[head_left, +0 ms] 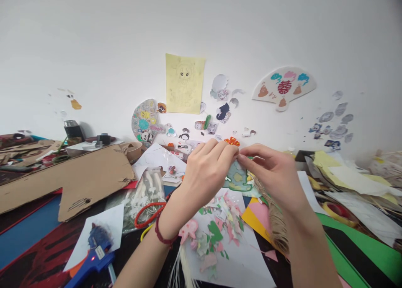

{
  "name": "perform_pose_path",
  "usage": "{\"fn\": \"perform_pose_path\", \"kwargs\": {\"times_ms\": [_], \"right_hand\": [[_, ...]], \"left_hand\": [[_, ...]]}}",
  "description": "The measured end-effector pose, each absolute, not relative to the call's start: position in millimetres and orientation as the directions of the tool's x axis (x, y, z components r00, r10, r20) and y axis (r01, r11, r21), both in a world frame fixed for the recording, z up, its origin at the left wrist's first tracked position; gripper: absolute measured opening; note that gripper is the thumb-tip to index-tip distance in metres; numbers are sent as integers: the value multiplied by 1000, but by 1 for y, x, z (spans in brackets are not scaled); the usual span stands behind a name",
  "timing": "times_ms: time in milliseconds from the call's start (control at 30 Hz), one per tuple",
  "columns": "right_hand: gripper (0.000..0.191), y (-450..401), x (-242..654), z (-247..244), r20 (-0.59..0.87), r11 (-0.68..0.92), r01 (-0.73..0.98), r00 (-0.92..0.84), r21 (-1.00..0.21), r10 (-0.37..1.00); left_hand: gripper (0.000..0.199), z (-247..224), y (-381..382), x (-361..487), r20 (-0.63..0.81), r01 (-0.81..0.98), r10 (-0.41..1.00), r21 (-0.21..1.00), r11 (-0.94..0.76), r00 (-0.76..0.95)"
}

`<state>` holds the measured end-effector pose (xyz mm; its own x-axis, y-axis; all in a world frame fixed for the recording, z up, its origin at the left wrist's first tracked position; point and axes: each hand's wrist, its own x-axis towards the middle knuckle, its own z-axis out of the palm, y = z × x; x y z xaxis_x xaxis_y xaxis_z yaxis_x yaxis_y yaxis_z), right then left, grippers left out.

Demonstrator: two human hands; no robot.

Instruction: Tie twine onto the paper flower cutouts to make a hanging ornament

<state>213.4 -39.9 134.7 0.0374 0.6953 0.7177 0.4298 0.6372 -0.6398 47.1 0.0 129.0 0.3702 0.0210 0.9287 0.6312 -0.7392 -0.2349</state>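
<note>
Both hands meet in front of me above the table, fingertips pinched together. My left hand is closed, its back toward me, with a dark red cord on the wrist. From the right, my right hand pinches at the same spot with thumb and forefinger. Below the fingertips hangs a blue-green paper cutout with a dark green edge and yellowish patches, partly hidden by the hands. An orange-red ornament shows just above the fingers; whether it is attached cannot be seen.
Paper scraps cover a white sheet below. A blue glue gun, its light lit, lies at lower left near cardboard. Twine and a green board lie right. A fan hangs on the wall.
</note>
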Motion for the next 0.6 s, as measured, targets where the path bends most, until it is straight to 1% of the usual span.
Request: {"fn": "perform_pose_path", "kwargs": {"times_ms": [267,467,600], "right_hand": [[12,-39,214,137,721,635,472,2,-612,693],[13,-42,214,139,702,624,452,5,-637,713],[11,-42,216,140,695,618,478,-22,-624,719]], "left_hand": [[11,131,0,45,894,603,61,-247,-758,443],[11,132,2,44,909,526,110,-131,-840,403],[12,132,1,42,910,507,135,-92,-857,392]]}}
